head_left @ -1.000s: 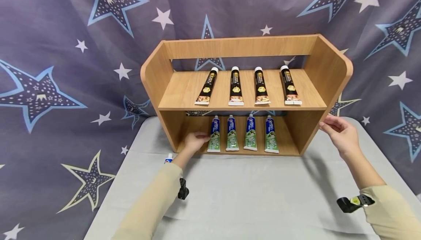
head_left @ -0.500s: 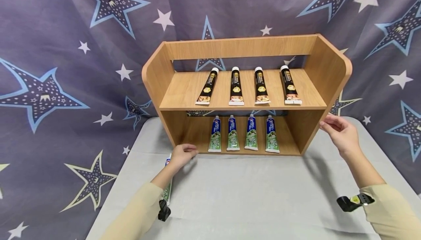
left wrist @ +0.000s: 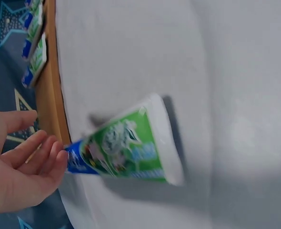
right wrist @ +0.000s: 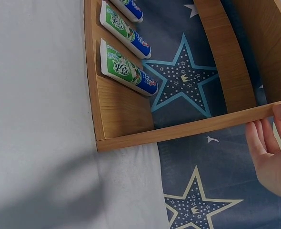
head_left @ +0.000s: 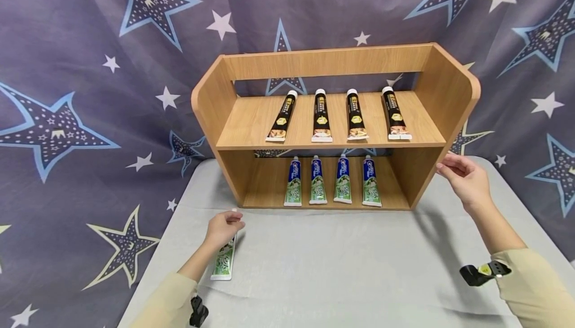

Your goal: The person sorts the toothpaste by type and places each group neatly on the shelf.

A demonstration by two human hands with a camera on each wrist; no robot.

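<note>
A blue-and-green toothpaste tube [head_left: 223, 263] [left wrist: 124, 150] lies flat on the grey table, left of the wooden shelf unit [head_left: 449, 88]. My left hand [head_left: 233, 223] [left wrist: 45, 138] hovers at the tube's cap end with its fingers relaxed; the fingertips are at the blue end and do not grip it. My right hand [head_left: 446, 168] [right wrist: 269, 138] rests against the outer right side panel of the shelf [right wrist: 116, 109], fingers nearly straight. Several matching tubes [head_left: 317, 183] lie in a row on the lower shelf.
Several black tubes [head_left: 322, 118] lie in a row on the upper shelf. A grey cloth covers the table [head_left: 341, 268]. A star-patterned curtain [head_left: 90, 93] hangs behind the shelf and beside the table.
My left hand has drawn back out of the lower shelf and moved left and toward me, down to the loose tube on the table. The right hand has stayed on the shelf's side.
</note>
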